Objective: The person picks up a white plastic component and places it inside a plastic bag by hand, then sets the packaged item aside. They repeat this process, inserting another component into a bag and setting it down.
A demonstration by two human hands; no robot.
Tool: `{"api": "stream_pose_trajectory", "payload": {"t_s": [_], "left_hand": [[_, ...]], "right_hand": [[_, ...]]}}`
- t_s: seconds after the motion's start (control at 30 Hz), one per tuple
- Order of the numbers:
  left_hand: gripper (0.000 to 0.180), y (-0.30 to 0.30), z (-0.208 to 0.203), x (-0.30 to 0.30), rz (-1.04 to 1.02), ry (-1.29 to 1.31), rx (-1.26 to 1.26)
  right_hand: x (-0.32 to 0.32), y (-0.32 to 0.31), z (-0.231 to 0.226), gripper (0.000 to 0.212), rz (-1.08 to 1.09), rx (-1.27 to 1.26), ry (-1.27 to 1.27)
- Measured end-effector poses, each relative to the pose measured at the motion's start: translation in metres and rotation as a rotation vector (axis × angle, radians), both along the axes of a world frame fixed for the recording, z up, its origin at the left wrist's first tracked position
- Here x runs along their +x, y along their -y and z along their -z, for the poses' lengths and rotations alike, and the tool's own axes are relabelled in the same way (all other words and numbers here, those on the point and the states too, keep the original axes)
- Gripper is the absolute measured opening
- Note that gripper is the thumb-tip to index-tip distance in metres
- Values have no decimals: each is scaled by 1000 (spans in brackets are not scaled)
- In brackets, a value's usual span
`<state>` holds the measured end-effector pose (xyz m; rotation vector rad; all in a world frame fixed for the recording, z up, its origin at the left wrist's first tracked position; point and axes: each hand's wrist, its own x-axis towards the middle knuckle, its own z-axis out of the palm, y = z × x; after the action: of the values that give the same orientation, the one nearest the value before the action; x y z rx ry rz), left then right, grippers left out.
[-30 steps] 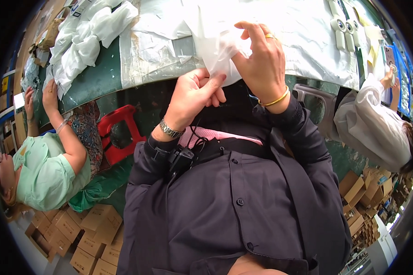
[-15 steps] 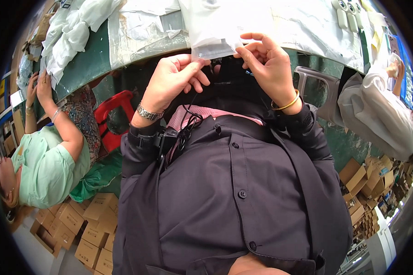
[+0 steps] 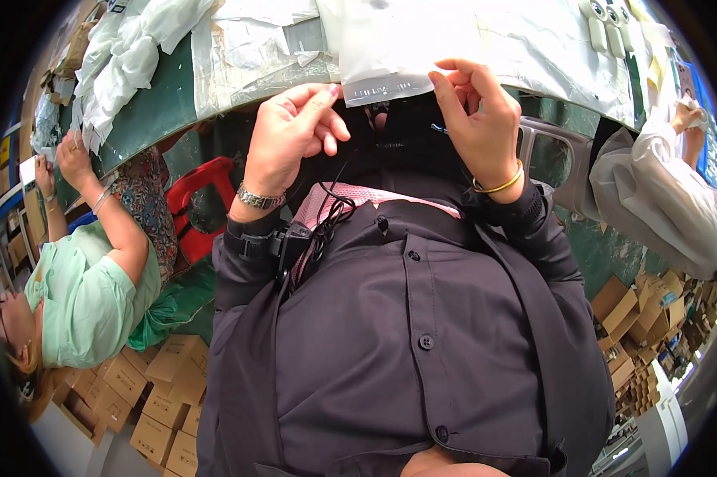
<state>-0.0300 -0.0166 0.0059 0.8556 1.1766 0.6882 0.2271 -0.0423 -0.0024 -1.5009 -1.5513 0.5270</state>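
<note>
A translucent white plastic bag (image 3: pixel 406 48) lies on the table with its clear strip-like end (image 3: pixel 386 89) hanging over the near edge. At the left corner of that strip is my left hand (image 3: pixel 295 127), thumb and forefinger pinched together on the bag's edge, the other fingers loosely curled. My right hand (image 3: pixel 483 119) is closed at the strip's right corner, thumb and fingertips against the bag's edge. What lies inside the bag cannot be made out.
White paper and plastic sheeting cover parts of the green table (image 3: pixel 155 103). Several white devices with round lenses (image 3: pixel 605 28) stand at the far right. A co-worker in green (image 3: pixel 96 294) works at the left near a red chair (image 3: pixel 195 203). Cardboard boxes (image 3: pixel 171 381) are stacked behind.
My hands have moved apart along the bag's end, the left to its left corner and the right to its right corner. The clear strip between them is more exposed.
</note>
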Motion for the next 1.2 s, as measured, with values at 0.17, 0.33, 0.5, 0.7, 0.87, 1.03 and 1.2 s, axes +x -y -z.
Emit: {"api": "stream_pose_trajectory", "payload": {"t_s": [0.17,0.33,0.5,0.7,0.87,1.03,1.2], "left_hand": [[29,-7,-7,8,-11,-10,-14],[28,-7,5,11,11,-3,70],[27,-5,1,9,2,16,60],[26,-4,-4,11,-6,-17,81],[25,-4,-3,15,-11,-30,107],[24,-3,-2,16,-14,-61,133],[23,-3,1,15,-28,-40,134]], "right_hand": [[-9,-13,-13,12,-216,309,166],[-28,-23,-13,14,-377,330,235],[-38,-23,-6,16,-393,250,224],[-43,-24,-4,16,-397,223,220],[-44,-22,-9,15,-387,159,250],[-46,-24,-6,15,-410,184,362],[-34,-22,-10,15,-522,239,313]]}}
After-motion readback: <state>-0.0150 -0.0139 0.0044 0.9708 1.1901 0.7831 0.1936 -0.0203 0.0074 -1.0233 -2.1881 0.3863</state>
